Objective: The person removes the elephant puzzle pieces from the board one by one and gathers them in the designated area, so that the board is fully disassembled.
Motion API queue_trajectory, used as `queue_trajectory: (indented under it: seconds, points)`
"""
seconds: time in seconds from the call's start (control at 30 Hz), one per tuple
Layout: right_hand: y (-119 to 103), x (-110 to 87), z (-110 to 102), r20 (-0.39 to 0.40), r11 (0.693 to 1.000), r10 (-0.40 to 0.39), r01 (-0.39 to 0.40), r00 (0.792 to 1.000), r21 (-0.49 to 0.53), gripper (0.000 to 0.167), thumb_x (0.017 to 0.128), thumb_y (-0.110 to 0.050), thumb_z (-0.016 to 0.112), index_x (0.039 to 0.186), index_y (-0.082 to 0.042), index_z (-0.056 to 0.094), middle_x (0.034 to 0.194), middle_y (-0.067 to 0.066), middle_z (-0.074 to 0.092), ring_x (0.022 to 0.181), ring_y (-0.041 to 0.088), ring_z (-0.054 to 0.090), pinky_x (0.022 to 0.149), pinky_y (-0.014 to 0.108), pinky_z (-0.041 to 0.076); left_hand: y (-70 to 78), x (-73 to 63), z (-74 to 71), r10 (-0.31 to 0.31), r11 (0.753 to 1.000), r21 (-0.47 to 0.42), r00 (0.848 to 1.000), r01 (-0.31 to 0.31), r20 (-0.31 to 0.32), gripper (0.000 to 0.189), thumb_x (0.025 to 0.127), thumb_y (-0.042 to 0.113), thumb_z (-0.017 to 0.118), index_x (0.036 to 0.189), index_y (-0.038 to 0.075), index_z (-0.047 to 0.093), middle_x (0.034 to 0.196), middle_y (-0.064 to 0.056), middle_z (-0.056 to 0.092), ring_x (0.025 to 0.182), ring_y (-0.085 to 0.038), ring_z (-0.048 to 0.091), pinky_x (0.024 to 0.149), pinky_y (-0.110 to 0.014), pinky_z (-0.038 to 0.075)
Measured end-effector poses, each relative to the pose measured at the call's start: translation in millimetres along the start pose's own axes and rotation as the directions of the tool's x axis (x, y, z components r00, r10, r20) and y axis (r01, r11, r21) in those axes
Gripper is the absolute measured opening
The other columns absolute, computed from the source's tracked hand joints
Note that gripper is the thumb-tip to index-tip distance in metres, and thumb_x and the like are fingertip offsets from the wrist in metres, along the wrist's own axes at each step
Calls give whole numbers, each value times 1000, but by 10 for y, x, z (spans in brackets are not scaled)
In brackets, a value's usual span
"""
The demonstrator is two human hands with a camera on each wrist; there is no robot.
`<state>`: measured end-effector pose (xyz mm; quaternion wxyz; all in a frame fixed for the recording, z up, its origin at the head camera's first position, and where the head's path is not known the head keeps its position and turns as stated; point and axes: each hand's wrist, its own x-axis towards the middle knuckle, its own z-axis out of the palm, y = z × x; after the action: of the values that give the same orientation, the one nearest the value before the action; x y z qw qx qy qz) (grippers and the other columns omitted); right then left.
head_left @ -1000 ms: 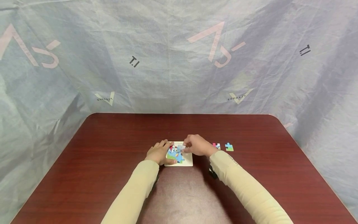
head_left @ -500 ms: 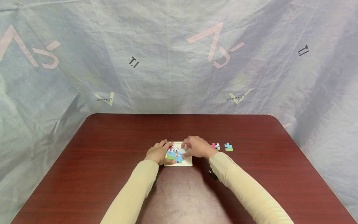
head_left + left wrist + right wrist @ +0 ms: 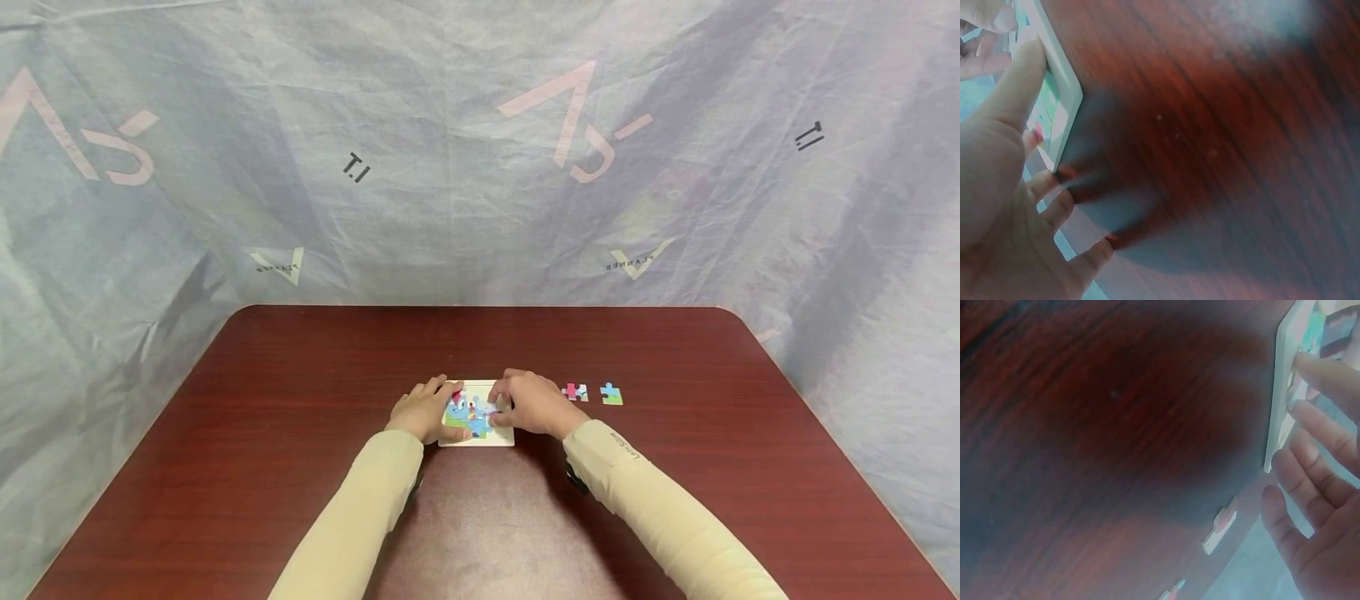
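The puzzle board [image 3: 502, 437] is lying flat on the table [image 3: 480, 517]. A piece [image 3: 492, 408] near its right side could be jamming crooked under uneven pressing, or the board sliding if the left hand [image 3: 420, 412] eases. The right hand [image 3: 536, 405] is touching that piece with slightly parted thumb and forefinger; whether they are pinching is unclear. The left fingers are lying splayed, thumb resting on the picture. Rightward, two loose pieces [image 3: 611, 395] are lying.

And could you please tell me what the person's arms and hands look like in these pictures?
The left sleeve and right sleeve are long and pale cream; the right one is creased and has small dark lettering near its end. A black item shows beneath each sleeve. The left hand and right hand are bare, ungloved.
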<state>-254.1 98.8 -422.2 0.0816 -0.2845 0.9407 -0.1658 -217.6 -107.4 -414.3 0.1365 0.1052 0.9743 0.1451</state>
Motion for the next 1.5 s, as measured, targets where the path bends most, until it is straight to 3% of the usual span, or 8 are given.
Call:
queue_trajectory:
  seconds: [0.33, 0.63, 0.77, 0.83, 0.9, 1.0, 1.5]
  points:
    - [80, -79, -99, -71, 999, -40, 39, 997, -26, 21, 87, -26, 82, 106, -19, 76, 94, -2, 61, 82, 14, 61, 66, 35, 50, -18, 26, 26, -5, 1000, -1, 1000, 5, 0, 82, 88, 42, 80, 155, 15, 42, 161, -15, 35, 144, -38, 37, 114, -58, 34]
    - [208, -189, -232, -111, 1000, -16, 19, 994, 22, 23, 85, -28, 84, 104, -19, 77, 90, -3, 59, 77, 13, 56, 66, 35, 48, -22, 27, 41, -8, 1000, -2, 1000, 8, -8, 81, 88, 40, 80, 155, 15, 43, 160, -16, 35, 143, -38, 37, 113, -59, 35]
    - [287, -253, -264, -117, 1000, 1, 2, 993, 23, 23, 85, -29, 83, 106, -20, 77, 107, 4, 67, 97, 24, 65, 73, 41, 52, -25, 25, 40, -4, 1000, -6, 1000, 4, -11, 81, 88, 40, 80, 155, 15, 42, 160, -16, 36, 143, -39, 37, 113, -59, 35]
    - [328, -288, -278, -120, 1000, -2, 3, 993, 14, 23, 85, -29, 83, 105, -20, 77, 107, 6, 67, 97, 26, 65, 73, 43, 53, -24, 20, 39, -2, 1000, -7, 1000, 2, -9, 81, 88, 40, 80, 155, 15, 42, 160, -16, 35, 144, -39, 37, 113, -59, 34]
    - [364, -325, -294, -126, 1000, -6, 6, 992, 5, 22, 85, -28, 84, 104, -20, 77, 104, 5, 67, 93, 22, 65, 70, 40, 51, -22, 17, 39, -1, 1000, -9, 1000, 1, -8, 81, 88, 40, 80, 155, 14, 42, 160, -16, 35, 143, -39, 37, 113, -59, 35]
    - [403, -381, -315, -112, 1000, -8, 10, 994, 13, 22, 84, -26, 84, 104, -18, 76, 89, 1, 60, 72, 13, 54, 62, 34, 45, -20, 13, 40, 0, 1000, -8, 1000, 0, -8, 82, 87, 40, 80, 155, 14, 43, 160, -16, 35, 143, -39, 37, 113, -59, 35]
    - [526, -565, -258, -56, 999, 38, -38, 998, -1, 22, 82, -27, 86, 101, -21, 77, 86, -5, 57, 76, 11, 53, 63, 38, 43, 5, 4, 16, 0, 1000, -7, 1000, 0, -13, 80, 88, 39, 80, 155, 14, 43, 160, -16, 35, 143, -38, 38, 113, -59, 35]
